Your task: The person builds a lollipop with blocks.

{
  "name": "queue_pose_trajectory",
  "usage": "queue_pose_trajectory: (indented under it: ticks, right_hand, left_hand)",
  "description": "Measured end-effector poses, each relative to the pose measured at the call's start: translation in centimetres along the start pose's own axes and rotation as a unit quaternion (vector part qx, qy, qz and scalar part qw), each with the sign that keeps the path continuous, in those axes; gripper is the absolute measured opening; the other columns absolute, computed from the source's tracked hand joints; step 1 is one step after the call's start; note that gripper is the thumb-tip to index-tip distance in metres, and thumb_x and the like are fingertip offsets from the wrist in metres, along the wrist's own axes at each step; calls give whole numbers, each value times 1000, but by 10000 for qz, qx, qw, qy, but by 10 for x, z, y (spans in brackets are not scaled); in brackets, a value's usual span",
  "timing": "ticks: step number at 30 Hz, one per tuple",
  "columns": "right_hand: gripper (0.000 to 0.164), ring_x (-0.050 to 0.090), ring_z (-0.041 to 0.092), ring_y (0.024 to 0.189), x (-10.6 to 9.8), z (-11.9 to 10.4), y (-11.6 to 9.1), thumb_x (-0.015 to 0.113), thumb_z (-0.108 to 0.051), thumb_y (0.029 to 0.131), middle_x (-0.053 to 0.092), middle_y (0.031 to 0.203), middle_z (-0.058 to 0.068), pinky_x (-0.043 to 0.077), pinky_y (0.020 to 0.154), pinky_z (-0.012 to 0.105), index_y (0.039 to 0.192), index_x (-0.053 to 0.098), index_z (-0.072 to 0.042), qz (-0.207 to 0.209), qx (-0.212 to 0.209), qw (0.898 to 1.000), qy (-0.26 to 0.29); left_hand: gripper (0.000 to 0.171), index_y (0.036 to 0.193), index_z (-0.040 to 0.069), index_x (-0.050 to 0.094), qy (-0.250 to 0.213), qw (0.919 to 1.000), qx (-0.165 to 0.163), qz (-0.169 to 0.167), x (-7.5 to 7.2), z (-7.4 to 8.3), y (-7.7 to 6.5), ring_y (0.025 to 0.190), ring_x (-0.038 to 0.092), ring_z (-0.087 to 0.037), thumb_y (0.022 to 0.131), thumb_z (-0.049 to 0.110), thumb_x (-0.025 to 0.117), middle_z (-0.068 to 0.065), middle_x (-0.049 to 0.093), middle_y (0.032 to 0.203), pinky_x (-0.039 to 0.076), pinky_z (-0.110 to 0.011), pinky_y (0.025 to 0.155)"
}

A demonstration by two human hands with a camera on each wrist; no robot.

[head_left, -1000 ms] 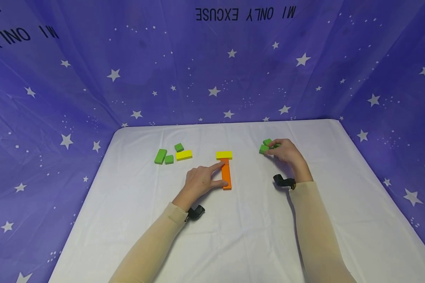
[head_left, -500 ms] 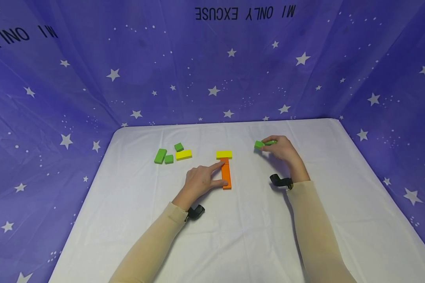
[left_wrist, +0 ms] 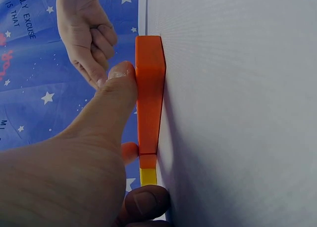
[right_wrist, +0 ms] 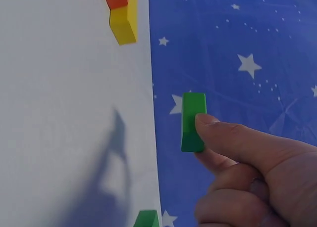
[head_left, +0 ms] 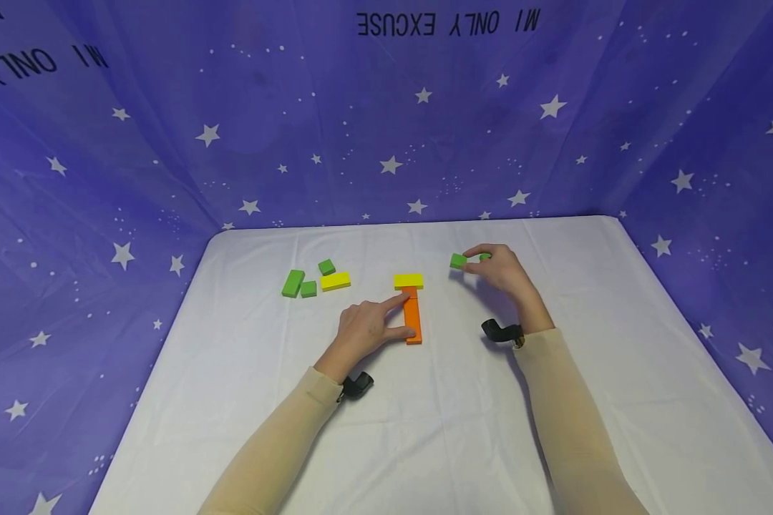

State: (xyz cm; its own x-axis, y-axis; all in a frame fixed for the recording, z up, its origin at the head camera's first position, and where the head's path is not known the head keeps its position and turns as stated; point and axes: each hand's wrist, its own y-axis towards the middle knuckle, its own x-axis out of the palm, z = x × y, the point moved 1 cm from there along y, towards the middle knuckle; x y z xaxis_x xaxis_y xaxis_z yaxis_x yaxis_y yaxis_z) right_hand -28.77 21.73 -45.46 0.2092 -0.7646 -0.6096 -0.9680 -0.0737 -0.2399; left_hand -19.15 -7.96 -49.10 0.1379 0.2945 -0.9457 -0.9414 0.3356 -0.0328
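Note:
My left hand (head_left: 363, 330) rests its spread thumb and index finger on a long orange block (head_left: 412, 320), near its ends. A short orange piece (left_wrist: 148, 160) continues it past a seam, and a yellow block (head_left: 409, 281) lies crosswise at the far end, forming a T. To the right, my right hand (head_left: 504, 272) pinches a small green block (right_wrist: 193, 122) between thumb and fingers, held above the table with its shadow below. Behind that hand a second green block (head_left: 485, 257) is partly hidden.
Left of the T lie a long green block (head_left: 293, 283), two green cubes, one nearer (head_left: 308, 289) and one farther (head_left: 326, 267), and a yellow block (head_left: 336, 281). A purple star-patterned curtain (head_left: 386, 129) stands behind the white-covered table (head_left: 464, 443).
My right hand has lifted the green block from beside the other green one and carried it leftward, toward the T. The left hand stays on the orange block.

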Motion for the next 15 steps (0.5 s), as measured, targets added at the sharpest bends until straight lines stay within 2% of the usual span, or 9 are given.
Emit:
queue_pose_trajectory:
  ticks: [10,15]
  right_hand:
    - [46,63,31,111,21,-12,7,77,-38,94,69,131,19,50,88,41,135,72,-18,-146,-217,9992,-314]
    - [45,63,33,117,32,-22,10,77,-38,94,67,136,19,51,95,45,135,72,-19,-241,-187,9990,-312]
  left_hand:
    - [83,158,44,48,54,10000,-10,-32,1,-1,0,55,32,-17,85,75,73,3,36,62,28,-31,54]
    - [83,158,44,49,77,10000,15,8,1,-1,0,55,33,-18,85,75,73,2,38,62,29,-31,53]
